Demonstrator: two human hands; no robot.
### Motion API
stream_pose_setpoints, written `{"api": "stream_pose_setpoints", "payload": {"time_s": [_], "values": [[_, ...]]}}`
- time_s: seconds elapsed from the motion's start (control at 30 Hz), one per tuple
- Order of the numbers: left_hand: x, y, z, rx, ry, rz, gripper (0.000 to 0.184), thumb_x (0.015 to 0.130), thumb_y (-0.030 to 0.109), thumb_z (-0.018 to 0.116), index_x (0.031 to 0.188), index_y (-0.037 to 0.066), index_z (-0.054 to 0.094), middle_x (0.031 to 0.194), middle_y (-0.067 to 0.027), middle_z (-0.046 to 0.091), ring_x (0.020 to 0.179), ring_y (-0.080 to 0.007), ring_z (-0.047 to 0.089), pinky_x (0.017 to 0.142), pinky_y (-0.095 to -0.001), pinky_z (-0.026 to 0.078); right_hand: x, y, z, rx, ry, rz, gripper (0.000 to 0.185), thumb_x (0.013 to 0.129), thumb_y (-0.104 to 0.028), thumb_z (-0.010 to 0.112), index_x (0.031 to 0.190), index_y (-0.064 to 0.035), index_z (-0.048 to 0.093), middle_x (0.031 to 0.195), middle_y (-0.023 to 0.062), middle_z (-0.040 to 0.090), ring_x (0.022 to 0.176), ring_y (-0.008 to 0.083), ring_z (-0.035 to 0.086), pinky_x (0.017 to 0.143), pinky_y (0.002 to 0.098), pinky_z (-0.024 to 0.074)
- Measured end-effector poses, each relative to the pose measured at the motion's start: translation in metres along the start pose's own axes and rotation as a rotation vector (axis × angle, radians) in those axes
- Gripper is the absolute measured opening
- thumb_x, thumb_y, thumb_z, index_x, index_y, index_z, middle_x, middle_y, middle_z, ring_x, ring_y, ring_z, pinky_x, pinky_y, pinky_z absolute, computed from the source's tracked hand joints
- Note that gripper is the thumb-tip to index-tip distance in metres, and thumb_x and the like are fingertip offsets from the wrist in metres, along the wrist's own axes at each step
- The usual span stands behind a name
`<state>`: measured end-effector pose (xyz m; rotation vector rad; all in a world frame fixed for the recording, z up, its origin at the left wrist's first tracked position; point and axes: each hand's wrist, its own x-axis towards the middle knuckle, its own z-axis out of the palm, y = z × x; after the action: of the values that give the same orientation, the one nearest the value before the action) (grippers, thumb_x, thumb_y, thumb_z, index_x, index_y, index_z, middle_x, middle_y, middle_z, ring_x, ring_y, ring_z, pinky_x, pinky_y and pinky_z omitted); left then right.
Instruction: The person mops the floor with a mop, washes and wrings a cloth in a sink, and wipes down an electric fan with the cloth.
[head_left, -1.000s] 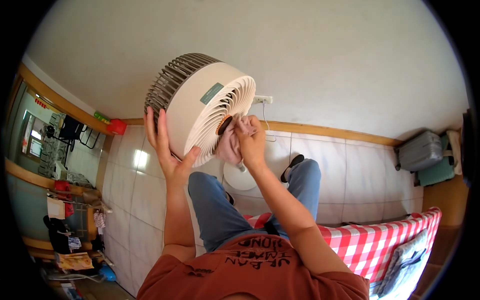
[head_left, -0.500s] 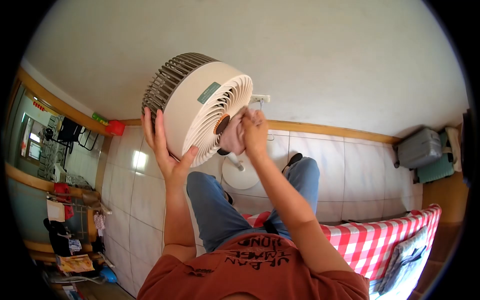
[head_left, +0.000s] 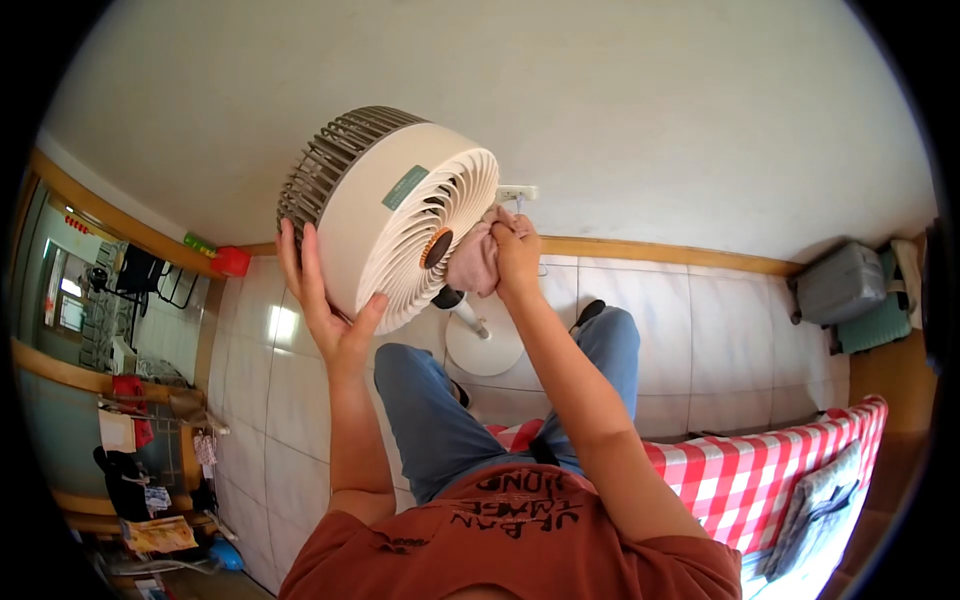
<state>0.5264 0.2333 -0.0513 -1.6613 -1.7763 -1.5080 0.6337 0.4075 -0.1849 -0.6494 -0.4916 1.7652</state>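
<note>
A cream-coloured fan (head_left: 372, 200) with a dark slatted grille on one side stands between my knees, its head tilted. My left hand (head_left: 335, 300) supports the head from the left, fingers spread over the casing and the thumb at the rim of the white grille. In my right hand (head_left: 517, 258) is a bunched pinkish cloth (head_left: 474, 262), pressed to the lower right part of the white grille. The orange-ringed hub (head_left: 437, 248) shows beside the cloth. Below, the fan's round white base (head_left: 484, 345) rests on the tiles.
A wall socket (head_left: 518, 192) with a cord plugged in is behind the fan. Suitcases (head_left: 842, 284) stand at the right by the wall. A red checked cloth (head_left: 740, 480) covers the seat beneath me. Cluttered shelves (head_left: 150, 490) and a red box (head_left: 231, 262) are at the left.
My right hand and the cloth have shifted slightly down and right along the grille's edge. The fan head has turned a little to the left, my left hand still on it.
</note>
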Motion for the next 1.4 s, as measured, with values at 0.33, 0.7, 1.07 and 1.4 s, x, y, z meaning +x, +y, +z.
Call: {"api": "stream_pose_setpoints", "payload": {"time_s": [0.33, 0.7, 1.07, 1.4], "values": [[0.001, 0.001, 0.002, -0.010, 0.014, -0.019, 0.094, 0.072, 0.049, 0.070, 0.146, 0.004, 0.033, 0.155, -0.0180, 0.021, 0.141, -0.0306, 0.022, 0.113, -0.0447, 0.017, -0.050, -0.049, 0.026, -0.625, -0.153, -0.289, 0.008, 0.078, -0.002, 0.063, 0.082, -0.0003, 0.056, 0.070, 0.0094, 0.057, 0.066, 0.0145, 0.053, 0.062, 0.0287, 0.0447], [0.000, -0.001, 0.001, -0.051, -0.011, 0.005, 0.093, 0.072, 0.044, 0.070, 0.146, 0.001, 0.033, 0.155, -0.0186, 0.020, 0.143, -0.0322, 0.017, 0.114, -0.0459, 0.016, -0.028, -0.100, 0.056, -0.785, -0.171, -0.762, 0.018, 0.067, 0.003, 0.061, 0.083, -0.0052, 0.059, 0.072, 0.0128, 0.061, 0.067, 0.0323, 0.058, 0.060, 0.0336, 0.0463], [0.001, -0.003, -0.003, -0.015, -0.022, 0.005, 0.094, 0.071, 0.044, 0.071, 0.146, 0.003, 0.032, 0.155, -0.0183, 0.018, 0.145, -0.0339, 0.013, 0.114, -0.0475, 0.014, -0.038, -0.092, 0.056, -0.810, -0.119, -0.695, 0.014, 0.067, -0.006, 0.062, 0.081, -0.0067, 0.060, 0.070, 0.0148, 0.061, 0.064, 0.0358, 0.059, 0.056, 0.0374, 0.0452], [0.000, -0.005, -0.004, -0.028, -0.015, 0.002, 0.093, 0.071, 0.044, 0.071, 0.146, 0.002, 0.033, 0.155, -0.0193, 0.018, 0.144, -0.0342, 0.014, 0.114, -0.0473, 0.014, -0.038, -0.095, 0.050, -0.968, -0.184, -0.507, 0.006, 0.073, -0.007, 0.061, 0.077, -0.0052, 0.056, 0.069, 0.0151, 0.061, 0.067, 0.0355, 0.059, 0.060, 0.0381, 0.0448]]}}
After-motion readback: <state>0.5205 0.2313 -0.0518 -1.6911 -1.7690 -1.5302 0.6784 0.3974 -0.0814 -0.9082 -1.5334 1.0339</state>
